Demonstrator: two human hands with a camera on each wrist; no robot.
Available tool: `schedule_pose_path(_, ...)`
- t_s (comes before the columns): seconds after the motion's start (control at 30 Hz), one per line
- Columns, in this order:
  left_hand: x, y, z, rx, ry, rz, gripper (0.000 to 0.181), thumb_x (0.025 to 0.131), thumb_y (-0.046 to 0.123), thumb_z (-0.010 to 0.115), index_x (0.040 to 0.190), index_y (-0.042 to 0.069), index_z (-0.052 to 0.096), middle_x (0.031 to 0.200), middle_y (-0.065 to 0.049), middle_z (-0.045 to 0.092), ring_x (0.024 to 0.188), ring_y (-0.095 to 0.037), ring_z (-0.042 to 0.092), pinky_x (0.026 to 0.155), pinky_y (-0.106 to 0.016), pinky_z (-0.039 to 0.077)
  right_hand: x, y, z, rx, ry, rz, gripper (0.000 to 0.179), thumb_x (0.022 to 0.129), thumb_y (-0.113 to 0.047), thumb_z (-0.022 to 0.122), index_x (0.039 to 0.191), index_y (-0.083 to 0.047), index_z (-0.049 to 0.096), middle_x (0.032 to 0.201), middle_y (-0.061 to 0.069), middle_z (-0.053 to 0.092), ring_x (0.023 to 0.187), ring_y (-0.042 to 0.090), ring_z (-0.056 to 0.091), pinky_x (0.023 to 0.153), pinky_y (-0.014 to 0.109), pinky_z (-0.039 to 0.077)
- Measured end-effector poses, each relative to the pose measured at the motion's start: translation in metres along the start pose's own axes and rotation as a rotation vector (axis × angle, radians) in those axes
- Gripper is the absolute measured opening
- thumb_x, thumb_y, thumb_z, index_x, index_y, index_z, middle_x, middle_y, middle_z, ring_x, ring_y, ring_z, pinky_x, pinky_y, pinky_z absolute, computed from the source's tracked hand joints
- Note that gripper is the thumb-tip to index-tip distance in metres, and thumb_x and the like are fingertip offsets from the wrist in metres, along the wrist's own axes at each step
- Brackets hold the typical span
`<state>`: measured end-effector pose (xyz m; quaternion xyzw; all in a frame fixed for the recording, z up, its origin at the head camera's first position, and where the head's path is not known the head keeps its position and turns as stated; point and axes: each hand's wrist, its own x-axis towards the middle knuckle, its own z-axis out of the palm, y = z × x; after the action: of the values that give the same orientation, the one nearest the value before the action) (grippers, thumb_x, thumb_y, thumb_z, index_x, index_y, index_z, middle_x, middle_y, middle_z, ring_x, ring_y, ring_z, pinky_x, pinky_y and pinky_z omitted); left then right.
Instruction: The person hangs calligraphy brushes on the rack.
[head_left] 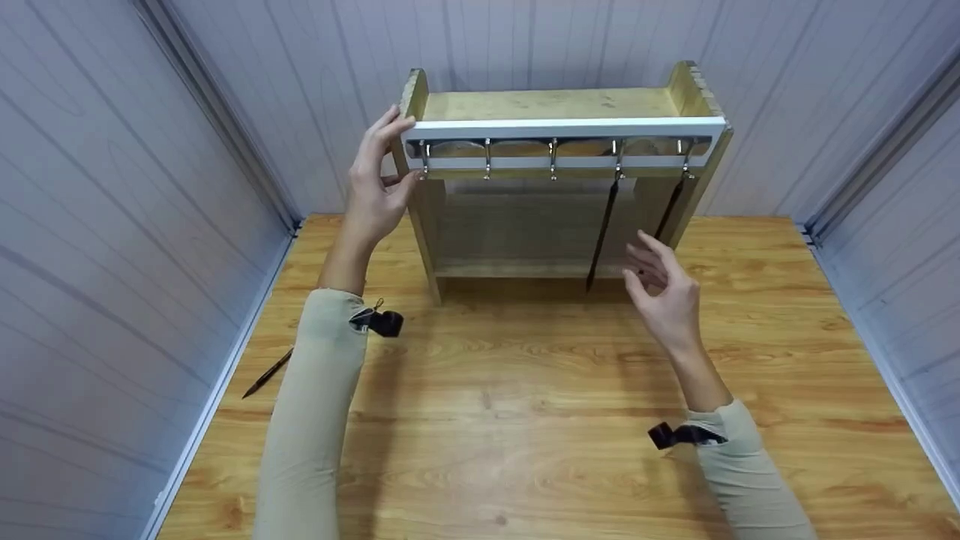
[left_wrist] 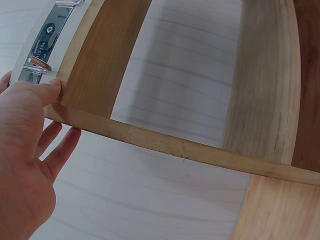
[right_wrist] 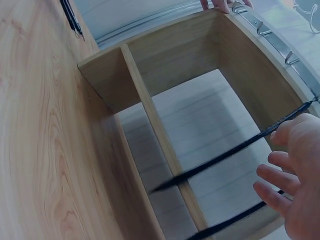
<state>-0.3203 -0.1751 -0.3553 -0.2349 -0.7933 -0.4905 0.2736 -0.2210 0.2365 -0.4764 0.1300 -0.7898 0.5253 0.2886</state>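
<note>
A small wooden shelf (head_left: 547, 103) stands with a white hook rail (head_left: 517, 129) along its upper front edge. My left hand (head_left: 379, 180) grips the shelf's upper left corner; in the left wrist view its thumb lies by the rail's end, other fingers round the side board (left_wrist: 170, 150). Two slender black sticks with pointed ends, like brushes, hang from the two rightmost hooks: one black stick (head_left: 602, 236) and another (head_left: 671, 204) further right. My right hand (head_left: 664, 292) is just in front of them, fingers spread and loosely bent, holding nothing.
On the wood-grain surface (head_left: 487, 420) at the left lies another dark pointed stick (head_left: 266, 373), partly behind the left sleeve. Pale panelled walls (head_left: 112, 247) rise on the left, back and right. The remaining hooks (head_left: 553, 159) carry nothing.
</note>
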Motion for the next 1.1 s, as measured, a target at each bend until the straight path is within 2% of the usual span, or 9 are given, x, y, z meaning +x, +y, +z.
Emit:
schedule_pose_path(0.2, 0.0, 0.0, 0.001, -0.007, 0.004, -0.006, 0.062, 0.099, -0.01, 0.07, 0.157, 0.008, 0.061, 0.181, -0.016, 0.042, 0.159, -0.031, 0.056, 0.101, -0.056, 0.07, -0.004, 0.001, -0.018, -0.032, 0.023, -0.019, 0.054, 0.1, 0.008, 0.076, 0.153, 0.0, 0.066, 0.133, 0.026, 0.081, 0.115, -0.016, 0.072, 0.096, 0.009, 0.061)
schedule_pose_path(0.33, 0.0, 0.001, 0.001, -0.003, 0.004, -0.002, 0.061, 0.099, -0.01, 0.071, 0.157, 0.008, 0.061, 0.181, -0.016, 0.042, 0.16, -0.03, 0.055, 0.101, -0.056, 0.07, -0.005, 0.003, -0.031, -0.045, 0.044, -0.024, 0.053, 0.099, 0.009, 0.077, 0.151, 0.0, 0.067, 0.132, 0.027, 0.081, 0.116, -0.014, 0.074, 0.093, 0.006, 0.06)
schedule_pose_path(0.57, 0.002, 0.001, 0.001, 0.004, -0.01, 0.036, 0.059, 0.101, -0.006, 0.071, 0.158, 0.006, 0.059, 0.18, -0.021, 0.041, 0.162, -0.03, 0.052, 0.103, -0.05, 0.07, -0.001, 0.002, -0.052, -0.085, 0.1, -0.008, 0.055, 0.097, 0.011, 0.077, 0.149, 0.0, 0.068, 0.131, 0.032, 0.08, 0.117, -0.017, 0.071, 0.088, 0.004, 0.058)
schedule_pose_path(0.7, 0.001, 0.0, -0.001, 0.005, -0.014, 0.041, 0.058, 0.103, -0.005, 0.071, 0.158, 0.006, 0.059, 0.18, -0.02, 0.041, 0.16, -0.028, 0.055, 0.099, -0.048, 0.071, 0.009, -0.001, -0.062, -0.085, 0.112, -0.027, 0.063, 0.095, 0.011, 0.079, 0.155, -0.001, 0.063, 0.146, 0.03, 0.073, 0.133, -0.009, 0.067, 0.086, 0.005, 0.06)
schedule_pose_path(0.83, 0.0, -0.001, -0.002, 0.008, -0.008, 0.039, 0.059, 0.101, -0.006, 0.07, 0.158, 0.006, 0.059, 0.18, -0.02, 0.041, 0.16, -0.029, 0.054, 0.099, -0.048, 0.071, 0.023, -0.004, -0.071, -0.078, 0.112, -0.098, 0.068, 0.093, 0.013, 0.079, 0.158, 0.002, 0.059, 0.158, 0.026, 0.063, 0.147, 0.002, 0.06, 0.09, 0.006, 0.06)
schedule_pose_path(1.1, 0.0, -0.001, -0.005, 0.006, 0.008, 0.019, 0.06, 0.1, -0.009, 0.07, 0.157, 0.007, 0.06, 0.18, -0.019, 0.042, 0.161, -0.03, 0.054, 0.103, -0.051, 0.07, 0.062, -0.018, -0.081, -0.037, 0.179, -0.209, 0.067, 0.086, 0.005, 0.079, 0.15, 0.008, 0.061, 0.164, 0.024, 0.057, 0.149, 0.011, 0.059, 0.096, 0.008, 0.06)
